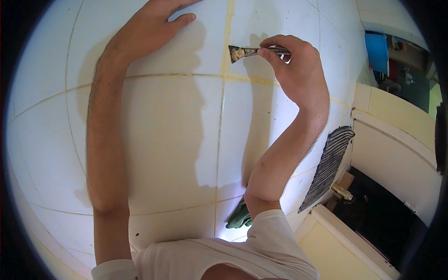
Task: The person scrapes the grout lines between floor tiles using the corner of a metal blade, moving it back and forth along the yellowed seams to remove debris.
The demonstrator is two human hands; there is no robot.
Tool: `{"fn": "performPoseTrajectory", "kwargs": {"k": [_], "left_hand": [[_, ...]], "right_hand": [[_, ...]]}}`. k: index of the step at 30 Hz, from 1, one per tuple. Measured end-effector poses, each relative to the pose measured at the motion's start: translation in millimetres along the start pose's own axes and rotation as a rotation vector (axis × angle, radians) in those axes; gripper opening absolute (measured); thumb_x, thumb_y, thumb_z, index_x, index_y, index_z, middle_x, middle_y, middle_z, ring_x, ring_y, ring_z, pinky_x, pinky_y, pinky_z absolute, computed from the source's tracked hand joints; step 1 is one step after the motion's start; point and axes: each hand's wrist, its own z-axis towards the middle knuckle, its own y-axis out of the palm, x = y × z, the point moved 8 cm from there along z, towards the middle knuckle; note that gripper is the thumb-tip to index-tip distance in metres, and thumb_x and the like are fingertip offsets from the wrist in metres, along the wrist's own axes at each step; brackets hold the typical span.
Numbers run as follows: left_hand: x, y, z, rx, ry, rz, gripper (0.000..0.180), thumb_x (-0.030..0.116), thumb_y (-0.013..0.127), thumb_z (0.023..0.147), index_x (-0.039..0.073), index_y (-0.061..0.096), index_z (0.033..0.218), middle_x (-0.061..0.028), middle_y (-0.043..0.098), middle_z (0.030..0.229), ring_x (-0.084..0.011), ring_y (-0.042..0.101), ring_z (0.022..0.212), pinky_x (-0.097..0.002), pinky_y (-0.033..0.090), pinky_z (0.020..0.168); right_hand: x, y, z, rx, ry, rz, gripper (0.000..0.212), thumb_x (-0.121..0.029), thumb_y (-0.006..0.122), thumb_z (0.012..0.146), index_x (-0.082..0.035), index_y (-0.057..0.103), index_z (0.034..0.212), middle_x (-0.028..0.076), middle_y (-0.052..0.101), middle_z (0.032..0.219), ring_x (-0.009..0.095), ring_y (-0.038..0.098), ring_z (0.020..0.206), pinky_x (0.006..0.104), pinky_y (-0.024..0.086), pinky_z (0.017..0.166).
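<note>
One smeared scraper in the right hand.

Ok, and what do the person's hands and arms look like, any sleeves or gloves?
The left hand and right hand are bare, without gloves, and no watch or band shows on either wrist. Short, plain off-white sleeves leave the forearms uncovered.

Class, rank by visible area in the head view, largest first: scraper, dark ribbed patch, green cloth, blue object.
1. Dark ribbed patch
2. Blue object
3. Scraper and green cloth: too close to rank.
</note>
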Motion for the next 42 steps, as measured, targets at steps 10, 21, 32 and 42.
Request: {"fn": "performPoseTrajectory", "kwargs": {"k": [10,21,32,42], "left_hand": [[4,-4,-3,-0.002,-0.030,-0.030,0.043,0.008,0.059,0.100,-0.001,0.057,0.142,-0.0193,0.051,0.154,-0.0305,0.040,0.149,-0.0450,0.021,0.128],[0,-1,-2,-0.007,0.007,-0.012,0.044,0.008,0.060,0.099,-0.003,0.056,0.142,-0.0204,0.051,0.154,-0.0309,0.040,0.149,-0.0457,0.020,0.128],[0,-2,-2,-0.010,-0.009,0.015,0.044,0.009,0.060,0.100,-0.001,0.056,0.143,-0.0190,0.051,0.155,-0.0304,0.041,0.149,-0.0450,0.021,0.128],[18,-7,-7,0.001,-0.007,0.019,0.044,0.010,0.059,0.100,-0.001,0.057,0.142,-0.0193,0.051,0.154,-0.0303,0.041,0.149,-0.0453,0.021,0.128]], "right_hand": [[-3,2,1,-0.020,-0.020,-0.030,0.016,-0.012,0.075,0.092,0.000,0.077,0.102,0.008,0.074,0.086,0.016,0.059,0.073,0.0306,0.049,0.068],[-2,0,0,-0.005,-0.041,-0.027,0.015,-0.011,0.075,0.092,0.000,0.077,0.102,0.008,0.074,0.085,0.016,0.059,0.072,0.0304,0.049,0.067],[-3,0,0,-0.006,-0.012,-0.016,0.015,-0.011,0.074,0.091,0.000,0.077,0.100,0.013,0.075,0.088,0.022,0.064,0.075,0.0337,0.051,0.068],[-5,-14,0,0.113,-0.081,-0.078,0.012,-0.006,0.077,0.085,0.000,0.078,0.095,0.016,0.072,0.087,0.030,0.068,0.077,0.0383,0.052,0.070]]}}
